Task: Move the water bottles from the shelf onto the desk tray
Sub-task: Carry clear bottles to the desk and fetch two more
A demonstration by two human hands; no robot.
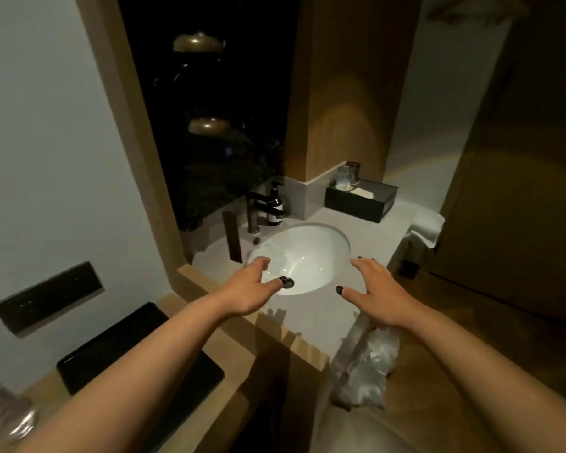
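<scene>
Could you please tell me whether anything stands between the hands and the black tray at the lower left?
Nothing visible does. The left hand and right hand hover open over the white round sink basin; the flat black tray lies nearer the camera, partly under the left forearm. No water bottle is clearly in view.

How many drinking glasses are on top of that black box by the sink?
2. Both stand at the back left corner of the black box: a clear glass in front, and a darker glass just behind it to the right. None seem hidden, though the room is dim.
</scene>
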